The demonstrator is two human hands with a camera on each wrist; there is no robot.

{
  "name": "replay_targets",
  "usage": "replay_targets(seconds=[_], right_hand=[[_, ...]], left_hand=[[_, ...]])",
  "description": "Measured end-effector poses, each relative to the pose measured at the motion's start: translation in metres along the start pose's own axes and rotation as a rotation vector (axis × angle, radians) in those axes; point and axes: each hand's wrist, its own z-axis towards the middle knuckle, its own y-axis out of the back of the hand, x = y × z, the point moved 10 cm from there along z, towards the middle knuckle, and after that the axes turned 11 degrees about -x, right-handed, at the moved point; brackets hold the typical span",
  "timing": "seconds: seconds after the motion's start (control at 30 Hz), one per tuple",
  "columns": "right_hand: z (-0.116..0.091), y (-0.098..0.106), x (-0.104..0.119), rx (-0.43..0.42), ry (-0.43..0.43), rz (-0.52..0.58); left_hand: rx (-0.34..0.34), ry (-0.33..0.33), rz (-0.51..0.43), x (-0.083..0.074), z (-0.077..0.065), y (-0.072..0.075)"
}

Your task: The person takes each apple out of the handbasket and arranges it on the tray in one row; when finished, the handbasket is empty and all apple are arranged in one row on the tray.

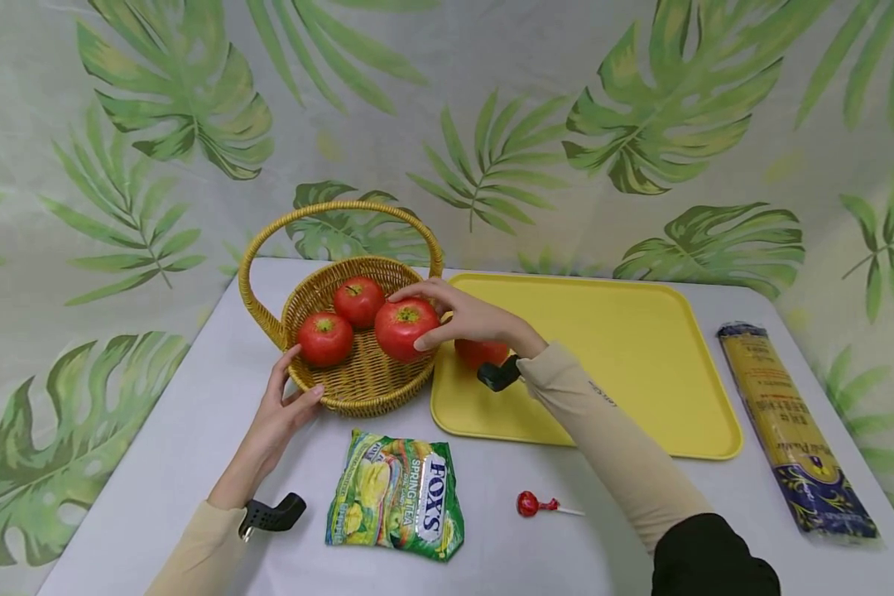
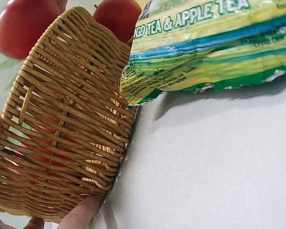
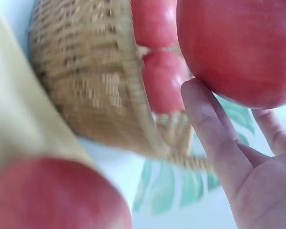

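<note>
My right hand [image 1: 477, 319] holds a red apple [image 1: 402, 331] by its sides, over the right part of the wicker basket [image 1: 368, 385]. In the right wrist view this apple [image 3: 243, 52] is up beyond the basket's rim, with fingers against its underside. Two more apples, one at the left [image 1: 325, 339] and one behind [image 1: 359, 302], lie inside the basket. My left hand [image 1: 279, 418] grips the basket's front left side, thumb on the outer wall [image 2: 66, 109]. Another apple [image 1: 480, 353] sits on the yellow tray [image 1: 603, 364], partly hidden under my right wrist.
A green FOX'S candy bag [image 1: 395, 497] lies in front of the basket. To its right is a red lollipop [image 1: 540, 504]. A long pasta packet [image 1: 793, 430] lies along the table's right side. The basket's tall handle [image 1: 343, 207] arches above its back.
</note>
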Motion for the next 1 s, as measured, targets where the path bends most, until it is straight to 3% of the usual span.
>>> replay_targets(seconds=[0.23,0.57,0.77,1.0], right_hand=[[-0.030,0.048,-0.021,-0.093,-0.101,-0.010],[-0.084,0.110,-0.065,-0.242,-0.183,0.009],[-0.111,0.128,-0.091,-0.301,-0.235,0.009],[-0.130,0.128,-0.118,-0.330,-0.287,-0.031]], left_hand=[[0.002,-0.007,0.002,-0.001,0.000,-0.001],[-0.002,-0.001,0.004,0.000,-0.001,0.000],[-0.005,0.001,0.014,0.000,-0.001,0.001],[0.001,-0.003,0.007,0.000,-0.001,0.000]])
